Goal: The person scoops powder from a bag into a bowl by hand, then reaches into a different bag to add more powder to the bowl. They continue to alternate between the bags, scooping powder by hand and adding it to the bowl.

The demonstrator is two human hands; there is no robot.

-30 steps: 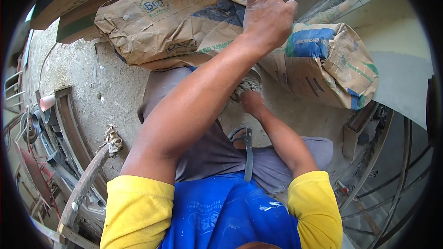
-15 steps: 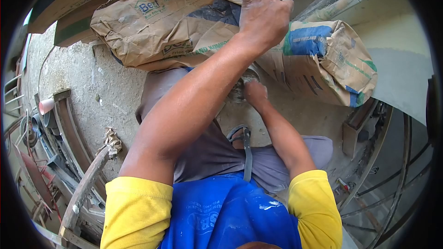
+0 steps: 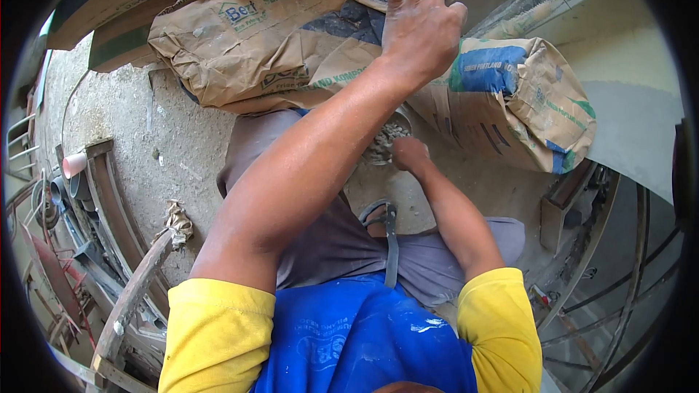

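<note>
Low between the knees, my right hand (image 3: pixel 409 154) is closed at the edge of a round container (image 3: pixel 407 118) of lumpy grey mortar (image 3: pixel 390 137). Whatever the fingers hold is hidden. Farther forward and higher, my left hand (image 3: pixel 422 25) has its fingers hooked and bent at the knuckles, its back towards me; I cannot tell what they grip. It overlaps the brown paper cement bags in this view: one (image 3: pixel 247 36) lies on its side to the left, another (image 3: pixel 517 94) to the right. The left forearm crosses over part of the container.
A rough wooden rail (image 3: pixel 135 302) and planks stand at the left, with a pink cup (image 3: pixel 73 165) by them. Crumpled paper (image 3: pixel 178 222) lies on the concrete floor (image 3: pixel 182 149). Dark metal bars (image 3: pixel 633 269) rise at the right, below a plastered wall (image 3: pixel 633 94).
My right hand has shifted slightly down and right, uncovering more of the grey mortar. The left hand keeps its hooked shape, sitting slightly lower in view.
</note>
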